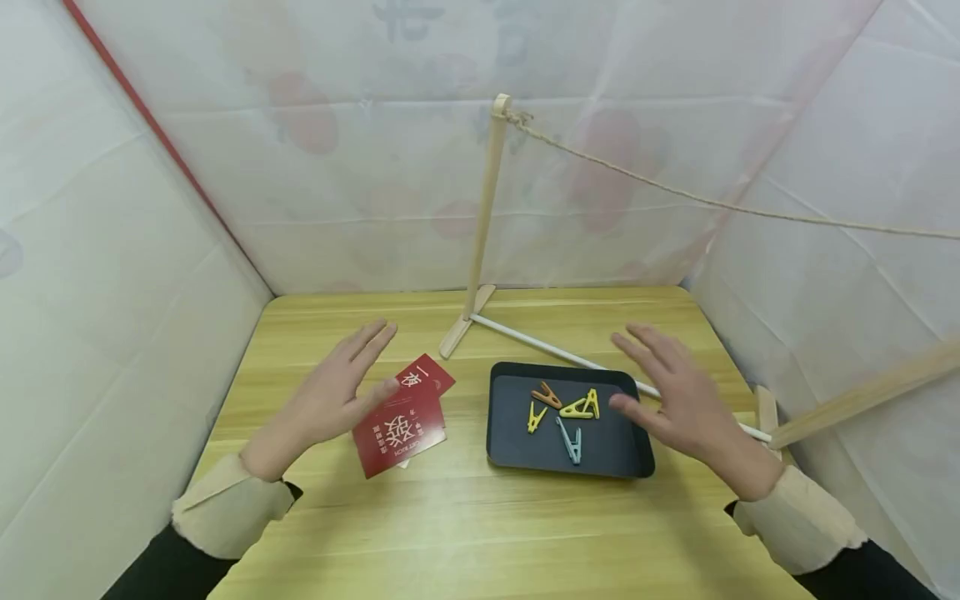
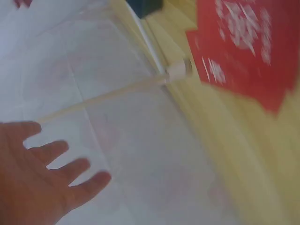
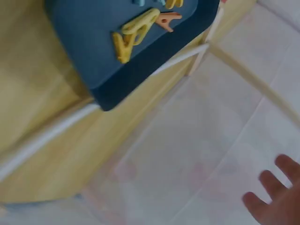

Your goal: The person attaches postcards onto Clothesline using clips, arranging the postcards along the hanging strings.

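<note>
A person's left hand and right hand hover empty, fingers extended, above a wooden table.
The left hand is near overlapping red cards, toward the table's left edge. The right is by the right end of a dark tray, nearer the table's right edge, holding yellow, orange and blue clothespins. Near the far edge stands a wooden post, a rope tied at its top.
</note>
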Available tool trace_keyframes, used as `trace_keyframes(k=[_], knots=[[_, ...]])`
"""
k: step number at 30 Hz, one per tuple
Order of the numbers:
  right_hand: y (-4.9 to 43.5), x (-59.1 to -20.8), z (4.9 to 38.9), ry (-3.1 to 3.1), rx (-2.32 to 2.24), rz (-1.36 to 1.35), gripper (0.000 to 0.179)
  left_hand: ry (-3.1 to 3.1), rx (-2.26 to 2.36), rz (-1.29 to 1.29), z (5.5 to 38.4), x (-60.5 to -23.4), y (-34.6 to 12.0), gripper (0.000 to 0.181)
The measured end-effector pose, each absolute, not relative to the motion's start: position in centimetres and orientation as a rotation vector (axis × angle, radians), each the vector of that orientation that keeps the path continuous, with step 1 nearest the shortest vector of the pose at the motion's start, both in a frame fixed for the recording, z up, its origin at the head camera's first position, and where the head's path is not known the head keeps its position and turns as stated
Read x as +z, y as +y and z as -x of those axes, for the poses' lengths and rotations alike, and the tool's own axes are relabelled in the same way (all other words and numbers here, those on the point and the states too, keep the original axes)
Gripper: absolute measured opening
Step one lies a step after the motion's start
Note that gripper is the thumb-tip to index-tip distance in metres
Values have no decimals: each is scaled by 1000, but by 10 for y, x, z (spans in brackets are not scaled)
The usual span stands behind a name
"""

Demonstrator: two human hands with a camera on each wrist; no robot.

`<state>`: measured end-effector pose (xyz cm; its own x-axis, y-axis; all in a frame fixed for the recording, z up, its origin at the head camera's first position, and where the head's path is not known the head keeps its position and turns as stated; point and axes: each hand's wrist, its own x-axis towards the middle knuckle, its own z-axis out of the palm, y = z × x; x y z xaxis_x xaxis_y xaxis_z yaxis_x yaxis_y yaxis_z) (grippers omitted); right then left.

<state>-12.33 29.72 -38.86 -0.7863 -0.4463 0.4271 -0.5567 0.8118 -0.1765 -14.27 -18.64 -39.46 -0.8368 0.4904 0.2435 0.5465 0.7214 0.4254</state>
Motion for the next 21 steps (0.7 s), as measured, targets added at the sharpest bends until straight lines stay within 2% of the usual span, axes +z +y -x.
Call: trace_keyframes(k=[5, 8, 14, 21], knots=[[331, -406, 122, -2342, 721, -444, 59, -2678, -1396, 745, 167, -408, -174, 58], [352, -419, 116, -2191, 863, -288, 52, -2608, -1696, 638, 183, -415, -163, 53], [377, -429, 94, -2015, 989, 30, 47, -2415, -2158, 472, 223, -419, -139, 59], [369, -419, 73, -1737, 1039, 243, 30, -2260, -2369, 349, 264, -414, -110, 62]])
